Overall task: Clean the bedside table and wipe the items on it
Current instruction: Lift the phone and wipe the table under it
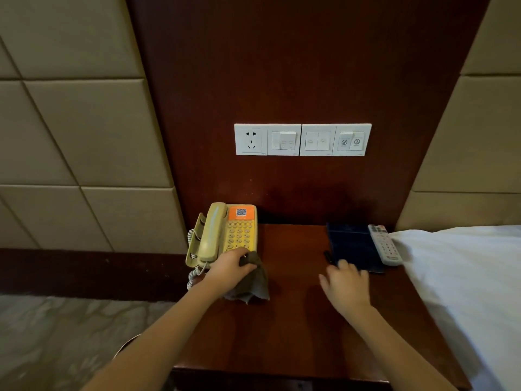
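Our left hand (229, 268) clutched a grey cloth (252, 286) against the near edge of the yellow telephone (225, 235) on the bedside table (287, 328). Right of the telephone, our right hand (348, 285) was held with fingers spread apart, by a dark folder (353, 245) and a remote (384, 245).

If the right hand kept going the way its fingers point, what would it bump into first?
Probably the dark blue folder, lying just beyond the fingertips of the right hand; the black pen sits slightly left of that line. Whether the fingers already touch the folder is unclear.
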`<state>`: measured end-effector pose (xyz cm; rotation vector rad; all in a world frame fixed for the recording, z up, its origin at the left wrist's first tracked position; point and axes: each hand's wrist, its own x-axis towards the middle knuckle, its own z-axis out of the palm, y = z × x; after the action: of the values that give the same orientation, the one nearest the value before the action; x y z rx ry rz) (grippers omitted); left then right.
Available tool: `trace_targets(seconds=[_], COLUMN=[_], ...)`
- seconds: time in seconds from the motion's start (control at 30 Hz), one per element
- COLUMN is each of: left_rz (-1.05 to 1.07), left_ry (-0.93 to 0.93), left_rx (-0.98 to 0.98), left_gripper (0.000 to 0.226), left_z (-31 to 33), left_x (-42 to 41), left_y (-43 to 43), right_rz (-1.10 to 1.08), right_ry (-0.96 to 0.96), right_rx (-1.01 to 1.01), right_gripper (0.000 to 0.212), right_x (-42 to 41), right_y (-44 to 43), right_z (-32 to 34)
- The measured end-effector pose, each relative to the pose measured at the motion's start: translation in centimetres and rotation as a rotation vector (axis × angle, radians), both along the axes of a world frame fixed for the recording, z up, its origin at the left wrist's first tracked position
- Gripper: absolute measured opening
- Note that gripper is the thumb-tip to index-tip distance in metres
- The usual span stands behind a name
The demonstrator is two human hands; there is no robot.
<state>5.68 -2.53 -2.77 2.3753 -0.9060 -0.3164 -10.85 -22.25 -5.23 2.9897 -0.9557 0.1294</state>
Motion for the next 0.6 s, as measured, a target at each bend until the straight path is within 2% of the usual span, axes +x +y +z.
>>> trace_targets(seconds=[0.1,0.17,0.2,0.3,0.37,0.47,0.6], left_rz=[0.002,0.001,0.004,-0.012,-0.075,-0.136,-0.051], left_ry=[0.023,0.024,0.028,0.084,0.112,0.132,0.214], left_rx=[-0.082,-0.147,-0.177,-0.295,-0.277,-0.17,-0.178], left_gripper=[0.032,0.032,0.032,0.044,0.054,0.031,0.021], left_z=[0.7,1.7,2.3,4.1,5.0,5.9,6.6], left_x=[-0.6,-1.1,-1.4,-2.1,-2.1,-2.0,-1.9], left_y=[0.2,0.4,0.7,2.0,3.3,5.1,7.4], right_rz=[0.215,0.276,0.29,0.302,0.31,0.329,0.43], right_ry=[-0.107,-0.144,-0.176,-0.313,-0.369,-0.442,-0.379], right_rx=[0.268,0.484,0.571,0.733,0.736,0.734,0.465], right_gripper=[0.046,0.059,0.058,0.023,0.009,0.005,0.022], right_x=[1.9,3.2,3.7,4.5,4.4,4.4,4.7], right_y=[3.5,6.1,7.1,9.1,9.6,10.3,11.8], right_z=[1.3,2.4,2.9,4.3,5.2,6.3,6.8])
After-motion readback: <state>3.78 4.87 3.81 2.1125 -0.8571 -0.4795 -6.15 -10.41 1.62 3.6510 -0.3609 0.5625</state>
